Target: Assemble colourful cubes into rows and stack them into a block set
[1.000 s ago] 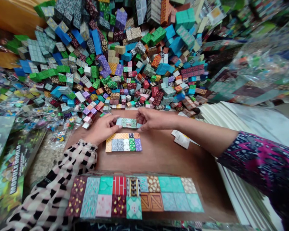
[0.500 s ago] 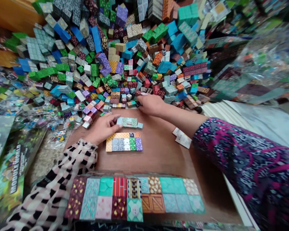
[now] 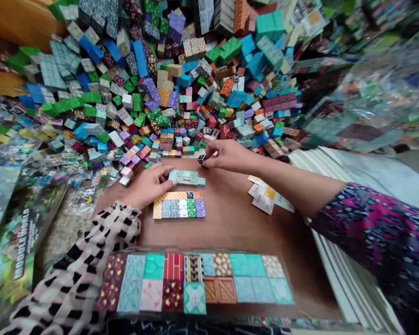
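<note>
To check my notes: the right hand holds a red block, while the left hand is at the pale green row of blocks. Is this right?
Not red: the head view shows a black block in the right hand. The left hand is at the pale green row.

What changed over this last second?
The right hand let go of the light blue block at the right end of the pale green row, reached the pile, took a black block and brought it nearer the row. The left hand stayed at the row's left end; the yellow-edged strip lies as before.
</note>
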Demonstrator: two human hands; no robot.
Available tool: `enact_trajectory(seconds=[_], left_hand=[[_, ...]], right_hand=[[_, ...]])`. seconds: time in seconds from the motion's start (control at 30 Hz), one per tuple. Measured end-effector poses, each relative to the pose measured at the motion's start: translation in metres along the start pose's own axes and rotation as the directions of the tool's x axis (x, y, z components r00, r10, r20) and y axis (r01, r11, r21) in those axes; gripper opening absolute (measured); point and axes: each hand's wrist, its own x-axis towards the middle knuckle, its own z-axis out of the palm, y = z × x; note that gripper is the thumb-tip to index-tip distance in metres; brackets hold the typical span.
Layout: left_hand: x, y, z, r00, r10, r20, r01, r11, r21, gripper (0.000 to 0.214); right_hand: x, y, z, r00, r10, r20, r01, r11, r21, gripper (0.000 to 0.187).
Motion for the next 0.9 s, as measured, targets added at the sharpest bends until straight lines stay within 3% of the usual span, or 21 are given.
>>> enact_trajectory(seconds=[0.1,0.17,0.23,0.3,0.4,0.47,0.6,0.7,0.8,0.9], left_hand=[[0.001,-0.005,0.001,0.999,0.033,-0.013,-0.033,0.999,-0.005,0.038],[0.001,-0.007,0.001,0.998,0.052,-0.023,-0.052,0.999,-0.008,0.037],[0.001,-0.007,0.001,0.998,0.062,-0.025,-0.062,0.998,-0.005,0.036],[0.001,-0.007,0.001,0.998,0.064,-0.021,-0.064,0.998,0.001,0.035],[0.001,-0.006,0.001,0.998,0.062,-0.017,-0.062,0.998,0.004,0.037],[0.001,-0.006,0.001,0.998,0.064,-0.015,-0.064,0.998,-0.002,0.038],[0.001,-0.006,0.001,0.999,0.046,-0.019,-0.046,0.999,-0.002,0.036],[0.001,-0.004,0.001,0.999,0.041,-0.022,-0.041,0.999,0.000,0.036],[0.000,-0.002,0.000,0.999,0.031,-0.018,-0.032,0.999,-0.014,0.035],[0.000,-0.002,0.000,1.000,0.014,-0.014,-0.014,1.000,-0.017,0.037]], right_hand=[[0.002,0.006,-0.001,0.985,0.128,0.120,-0.161,0.933,0.321,0.014],[0.004,0.013,-0.002,0.978,0.151,0.145,-0.194,0.914,0.356,0.014],[0.004,0.019,-0.003,0.987,0.130,0.091,-0.148,0.962,0.228,0.016],[0.002,0.022,-0.004,0.998,0.066,0.017,-0.066,0.998,-0.015,0.018],[-0.002,0.022,-0.002,0.995,-0.102,-0.020,0.085,0.910,-0.407,0.019],[-0.005,0.019,0.001,0.983,-0.184,0.006,0.162,0.847,-0.507,0.016],[-0.007,0.016,0.006,0.980,-0.195,0.029,0.195,0.932,-0.306,0.019],[-0.008,0.015,0.007,0.959,-0.225,0.172,0.253,0.954,-0.163,0.019],[-0.011,0.014,0.008,0.927,-0.274,0.258,0.320,0.934,-0.160,0.017],[-0.012,0.013,0.009,0.935,-0.254,0.245,0.301,0.937,-0.175,0.018]])
